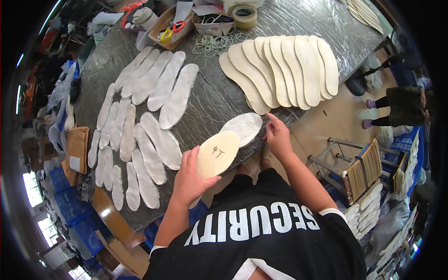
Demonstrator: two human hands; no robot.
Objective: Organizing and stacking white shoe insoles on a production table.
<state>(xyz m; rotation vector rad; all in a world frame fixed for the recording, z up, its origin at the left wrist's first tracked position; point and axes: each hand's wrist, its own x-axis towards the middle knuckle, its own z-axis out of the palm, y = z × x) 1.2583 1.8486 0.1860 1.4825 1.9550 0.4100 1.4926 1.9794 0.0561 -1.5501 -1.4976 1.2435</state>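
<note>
My left hand (189, 175) grips a cream insole (217, 156) with a handwritten mark on its face, thumb along its near edge. Past it, a white fuzzy insole (243, 128) lies at the table's near edge, partly covered by the held one. My right hand (278, 136) is just right of that white insole, index finger stretched toward the lower end of a fanned row of cream insoles (284, 70). Nothing shows between its fingers. Several greyish-white insoles (179, 95) lie in overlapping groups on the left side of the table.
The dark table (210, 88) carries a basket (158, 35) with red and yellow scissors (178, 26), rubber bands (217, 44) and a tape roll (244, 17) at the back. A woven stool (361, 172) stands on the floor to the right; beyond it is another person (403, 107).
</note>
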